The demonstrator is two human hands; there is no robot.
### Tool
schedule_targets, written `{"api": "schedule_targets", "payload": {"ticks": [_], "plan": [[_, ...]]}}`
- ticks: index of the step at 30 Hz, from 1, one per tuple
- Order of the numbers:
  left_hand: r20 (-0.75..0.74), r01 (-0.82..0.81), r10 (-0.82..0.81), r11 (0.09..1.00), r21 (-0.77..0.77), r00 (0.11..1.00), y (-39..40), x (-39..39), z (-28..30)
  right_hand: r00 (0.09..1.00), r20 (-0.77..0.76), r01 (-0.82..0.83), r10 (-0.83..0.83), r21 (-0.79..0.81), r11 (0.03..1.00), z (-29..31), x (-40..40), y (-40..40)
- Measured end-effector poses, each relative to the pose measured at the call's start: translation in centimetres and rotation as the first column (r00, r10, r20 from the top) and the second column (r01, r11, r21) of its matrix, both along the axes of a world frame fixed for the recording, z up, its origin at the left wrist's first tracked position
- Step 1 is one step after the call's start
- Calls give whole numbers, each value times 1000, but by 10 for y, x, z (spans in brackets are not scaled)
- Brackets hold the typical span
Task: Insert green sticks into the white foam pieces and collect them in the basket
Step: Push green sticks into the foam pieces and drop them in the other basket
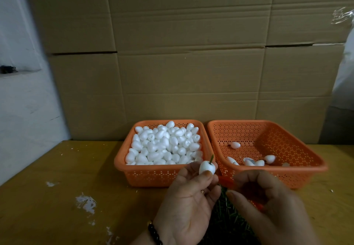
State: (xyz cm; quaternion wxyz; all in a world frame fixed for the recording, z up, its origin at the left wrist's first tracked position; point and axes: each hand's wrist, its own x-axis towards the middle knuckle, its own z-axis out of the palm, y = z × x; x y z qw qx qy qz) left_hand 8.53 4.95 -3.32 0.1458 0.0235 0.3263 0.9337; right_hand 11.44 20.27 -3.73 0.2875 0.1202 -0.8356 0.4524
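Foam piece [206, 168] with a green stick [269, 159] in its top sits pinched in the grip of the left hand [188, 202], above the worktop [57, 196], just in front of the full basket [161, 173]. Right hand [268, 206] is loosely curled, blurred; I cannot tell if it holds something. Right basket [268, 173] contains a few pieces.

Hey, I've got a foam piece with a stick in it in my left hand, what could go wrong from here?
1. The foam piece is only pinched at the left hand's fingertips, so it may slip onto the table.
2. The two orange baskets touch; a careless toss could land it in the full basket rather than the right basket.
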Motion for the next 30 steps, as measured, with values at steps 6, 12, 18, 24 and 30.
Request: {"api": "schedule_targets", "payload": {"ticks": [6, 12, 18, 24, 30], "plan": [[-127, -117, 89, 966, -229, 988, 4, 0, -5, 994, -106, 27, -16, 96, 995, 0, -4, 1], [-392, -204, -4, 849, -488, 920, 6, 4, -11, 979, -178, -43, 96, 281, 959, -2, -7, 4], [-413, -218, -74, 757, -616, 908, 5, 5, -14, 980, -132, -105, 152, 310, 945, -3, -6, 4], [-448, -338, 34, 708, -620, 893, 6, 6, -11, 995, -76, -34, 64, 343, 939, 7, -7, 13], [-446, -368, 55, 657, -657, 894, 0, 5, -6, 959, -129, 282, -251, 440, 852, 14, -37, 44]]}}
